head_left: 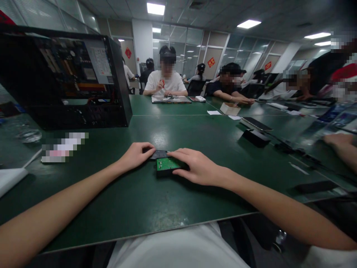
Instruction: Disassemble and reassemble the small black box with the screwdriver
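A small black hard drive (165, 162) lies flat on the green table (156, 201) in front of me, its green circuit board facing up. My left hand (136, 155) rests on the drive's far left corner, fingers curled over the black edge. My right hand (196, 166) covers the drive's right side, fingertips reaching across its top edge toward the left hand. Both hands grip the drive between them. Part of the drive is hidden under my right palm.
An open black computer case (67, 76) stands at the left rear. White paper (9, 179) lies at the left edge. Black devices (256, 137) and cables sit to the right, near another person's hand (338, 139). Several people sit at the far side.
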Available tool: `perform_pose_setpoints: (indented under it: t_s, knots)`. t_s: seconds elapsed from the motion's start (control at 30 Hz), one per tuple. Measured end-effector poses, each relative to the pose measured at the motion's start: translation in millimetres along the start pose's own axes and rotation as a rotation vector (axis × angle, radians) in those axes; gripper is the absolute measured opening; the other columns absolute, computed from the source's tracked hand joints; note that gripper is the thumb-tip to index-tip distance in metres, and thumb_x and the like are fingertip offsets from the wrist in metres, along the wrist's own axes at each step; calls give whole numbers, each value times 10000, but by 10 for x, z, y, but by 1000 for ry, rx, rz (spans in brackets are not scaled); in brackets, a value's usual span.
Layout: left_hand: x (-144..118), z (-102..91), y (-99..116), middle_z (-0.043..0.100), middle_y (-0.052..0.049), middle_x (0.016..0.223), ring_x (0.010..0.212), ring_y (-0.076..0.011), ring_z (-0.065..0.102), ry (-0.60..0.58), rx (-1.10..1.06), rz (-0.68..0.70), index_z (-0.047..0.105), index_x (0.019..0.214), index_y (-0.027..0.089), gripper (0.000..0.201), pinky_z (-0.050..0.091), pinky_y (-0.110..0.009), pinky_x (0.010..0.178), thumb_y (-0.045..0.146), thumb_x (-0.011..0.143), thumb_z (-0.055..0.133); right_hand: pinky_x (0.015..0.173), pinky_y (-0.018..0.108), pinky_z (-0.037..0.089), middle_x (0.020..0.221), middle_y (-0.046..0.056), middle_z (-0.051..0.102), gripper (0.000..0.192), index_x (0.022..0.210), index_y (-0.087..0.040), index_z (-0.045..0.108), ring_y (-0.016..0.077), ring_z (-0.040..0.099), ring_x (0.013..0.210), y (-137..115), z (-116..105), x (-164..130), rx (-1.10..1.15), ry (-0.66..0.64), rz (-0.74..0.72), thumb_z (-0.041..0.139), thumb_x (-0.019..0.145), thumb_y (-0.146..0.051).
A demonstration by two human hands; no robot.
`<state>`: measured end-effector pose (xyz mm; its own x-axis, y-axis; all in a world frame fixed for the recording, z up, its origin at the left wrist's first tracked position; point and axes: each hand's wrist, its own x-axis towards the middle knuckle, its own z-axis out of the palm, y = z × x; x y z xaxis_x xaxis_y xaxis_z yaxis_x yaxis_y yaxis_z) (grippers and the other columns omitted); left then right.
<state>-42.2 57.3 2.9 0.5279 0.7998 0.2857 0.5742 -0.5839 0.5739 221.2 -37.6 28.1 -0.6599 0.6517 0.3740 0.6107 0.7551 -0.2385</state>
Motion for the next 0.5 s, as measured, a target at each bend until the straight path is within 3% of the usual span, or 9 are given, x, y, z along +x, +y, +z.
perform_pose_setpoints:
  t_s: [0.13,0.3,0.37,0.43,0.5]
  knots:
    - [-29,8,78,783,-68,978,876,-258,704,1,-45,-26,773,984,167,422,500,-327,794,524,934,554,1006,394,530,1326,129,675,505,1407,-169,563,251,659,1174,154,-455,-350,-75,148,153,638,950,-370]
    - [-117,112,257,768,-47,935,855,-236,688,-52,-138,9,759,983,175,383,486,-309,774,494,949,550,941,473,543,1231,150,726,541,1312,-166,656,332,705,1075,716,-949,-1251,-378,416,681,657,869,-476]
    - [-152,163,332,760,-41,916,831,-223,677,-69,-176,23,755,991,175,364,476,-301,754,475,957,551,903,515,534,1190,178,734,566,1302,-169,672,393,696,1069,980,-1069,-1646,-549,406,974,631,850,-506]
    - [-180,207,396,756,-40,902,820,-214,670,-87,-214,34,752,989,170,344,469,-294,743,449,960,554,817,543,531,1135,196,735,622,1327,-202,654,444,686,1040,1226,-1147,-2005,-634,315,1231,573,855,-598]
    - [-197,236,445,756,-42,917,825,-207,669,-112,-233,44,747,992,165,322,465,-290,745,421,965,553,768,542,531,1083,190,733,660,1302,-224,648,463,682,1010,1446,-1183,-2299,-609,246,1394,574,812,-660]
